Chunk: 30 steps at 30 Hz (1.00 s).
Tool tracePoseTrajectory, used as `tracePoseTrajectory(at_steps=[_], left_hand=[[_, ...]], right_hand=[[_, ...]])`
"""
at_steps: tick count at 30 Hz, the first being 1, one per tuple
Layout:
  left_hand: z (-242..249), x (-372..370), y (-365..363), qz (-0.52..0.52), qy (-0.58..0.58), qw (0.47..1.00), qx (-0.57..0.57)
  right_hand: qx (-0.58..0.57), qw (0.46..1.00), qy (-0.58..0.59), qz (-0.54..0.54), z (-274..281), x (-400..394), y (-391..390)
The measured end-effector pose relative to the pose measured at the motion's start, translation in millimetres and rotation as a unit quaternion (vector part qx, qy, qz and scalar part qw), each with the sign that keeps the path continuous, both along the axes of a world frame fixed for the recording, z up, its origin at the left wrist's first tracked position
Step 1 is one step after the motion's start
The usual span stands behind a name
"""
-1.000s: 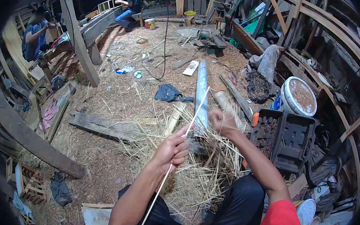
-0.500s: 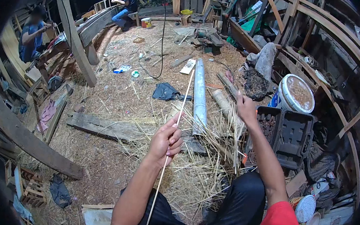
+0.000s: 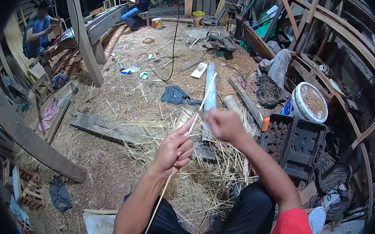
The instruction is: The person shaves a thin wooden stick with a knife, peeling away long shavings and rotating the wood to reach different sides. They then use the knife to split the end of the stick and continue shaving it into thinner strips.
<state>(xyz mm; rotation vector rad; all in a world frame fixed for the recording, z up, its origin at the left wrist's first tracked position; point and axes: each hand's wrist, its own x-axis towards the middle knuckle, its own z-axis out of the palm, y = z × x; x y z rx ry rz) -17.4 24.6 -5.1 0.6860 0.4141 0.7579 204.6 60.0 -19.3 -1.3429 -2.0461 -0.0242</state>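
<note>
My left hand (image 3: 175,150) is closed around a thin, pale bamboo strip (image 3: 158,207), its index finger stretched along it. The strip slants from near my lap up past the fingertips, over a long grey-white board (image 3: 210,86) on the ground. My right hand (image 3: 225,125) is a closed, slightly blurred fist beside the strip, just right of my left fingertips. A small dark, blurred bit shows at its left edge, but what it grips is hidden. Below both hands lies a heap of loose thin strips (image 3: 218,176).
An open black tool case (image 3: 303,146) lies at right, an orange object (image 3: 265,124) on its edge. Behind it stands a white bucket (image 3: 311,100). A wooden plank (image 3: 107,130) lies at left. Two people (image 3: 137,3) sit at the far left. Shavings cover the ground.
My right hand has moved left, from beside the case to the strip near my left fingertips. The left hand still holds the strip, whose upper end now leans further right.
</note>
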Motion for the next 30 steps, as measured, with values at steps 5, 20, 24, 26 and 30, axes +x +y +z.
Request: tracePoseTrajectory(at_steps=[5, 20, 24, 26, 30], left_hand=[[7.8, 3.3, -5.9, -0.009, 0.01, 1.0, 0.003], [-0.7, 7.3, -3.8, -0.053, 0.025, 0.998, -0.003], [-7.9, 13.8, -0.4, -0.005, 0.043, 0.999, -0.002], [-7.4, 18.3, 0.7, 0.004, 0.034, 0.999, -0.024], [-3.3, 15.3, -1.2, -0.012, 0.033, 0.999, -0.016]], right_hand=[[0.047, 0.997, 0.057, 0.034, -6.9, 18.1, 6.3], [-0.073, 0.96, 0.175, -0.207, -20.9, 81.6, 25.2], [-0.045, 0.983, 0.153, -0.086, -30.2, 49.3, 7.0], [-0.03, 0.998, 0.048, -0.013, -21.4, 23.4, -5.3], [-0.006, 0.998, 0.049, -0.043, -9.5, 16.3, -1.6]])
